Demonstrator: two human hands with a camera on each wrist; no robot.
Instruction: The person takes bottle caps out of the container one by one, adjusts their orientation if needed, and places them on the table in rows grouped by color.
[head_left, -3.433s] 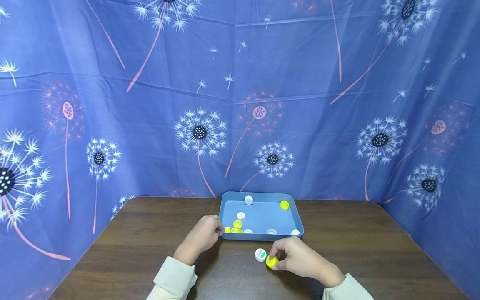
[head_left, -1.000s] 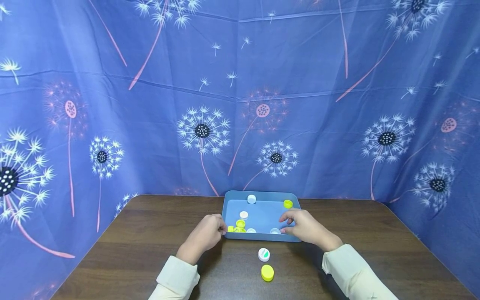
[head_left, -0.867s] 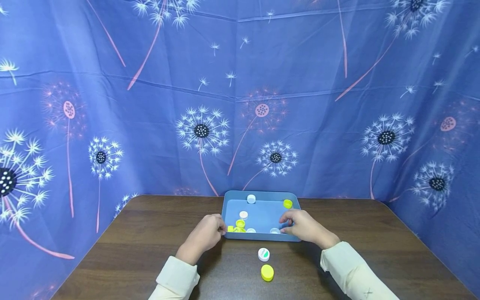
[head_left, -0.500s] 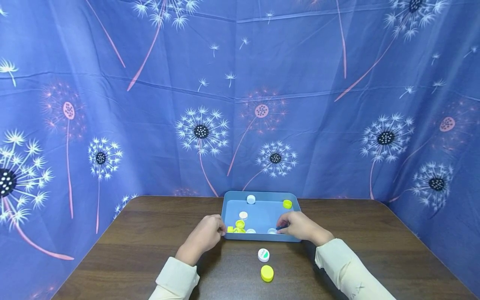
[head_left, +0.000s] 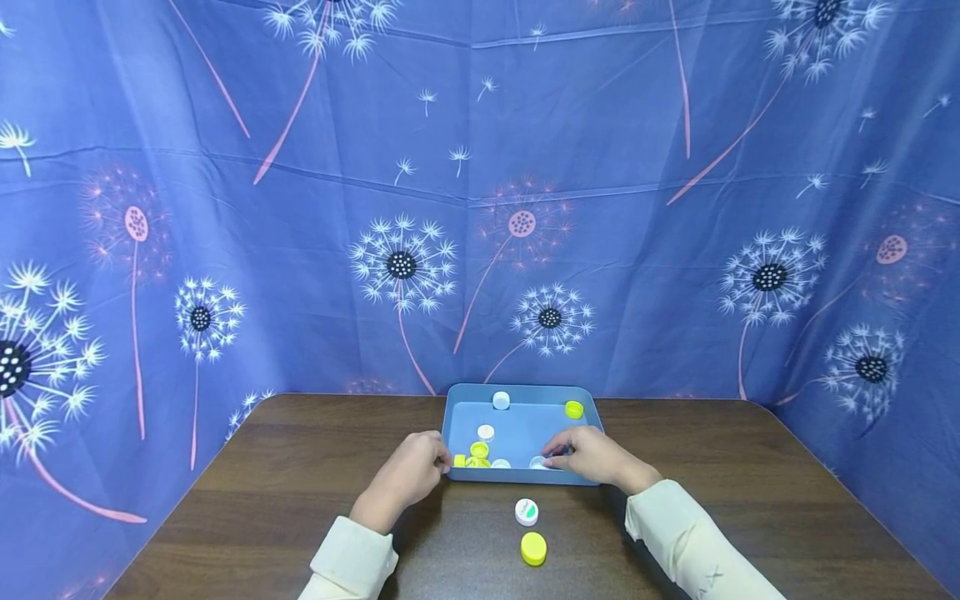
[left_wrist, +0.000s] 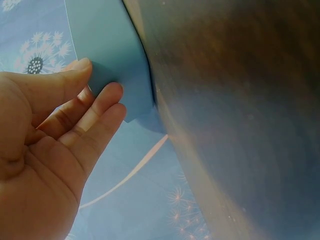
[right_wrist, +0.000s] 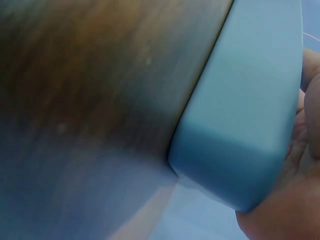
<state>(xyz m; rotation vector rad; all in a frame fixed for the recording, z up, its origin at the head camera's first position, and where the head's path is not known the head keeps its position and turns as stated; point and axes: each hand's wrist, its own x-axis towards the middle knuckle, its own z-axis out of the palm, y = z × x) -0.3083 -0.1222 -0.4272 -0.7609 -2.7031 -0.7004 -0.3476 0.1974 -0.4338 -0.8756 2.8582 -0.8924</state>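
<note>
My left hand point(head_left: 408, 468) pinches the near left corner of a shallow blue tray point(head_left: 517, 476). In the left wrist view, thumb and fingertips point(left_wrist: 114, 92) close over the tray's wall. My right hand point(head_left: 596, 454) reaches over the near right wall, its thumb and forefinger gripping a white bottle cap point(head_left: 536, 462) by its right side. The right wrist view shows mostly the tray's outer wall point(right_wrist: 240, 110), which hides the fingertips. Inside, more white caps point(head_left: 486, 432) lie about, with yellow caps point(head_left: 479, 450) clustered at the near left.
On the brown wooden table point(head_left: 322, 467), a white cap with green print point(head_left: 527, 512) lies before the tray, and a yellow cap point(head_left: 533, 549) sits nearer to me. Another yellow cap point(head_left: 573, 409) lies at the tray's far right. A blue dandelion-print cloth point(head_left: 637, 250) hangs behind.
The right hand let go of the yellow cap on the table and moved into the tray. It then shifted left, and a white cap slid left with it. The left hand stays at the corner.
</note>
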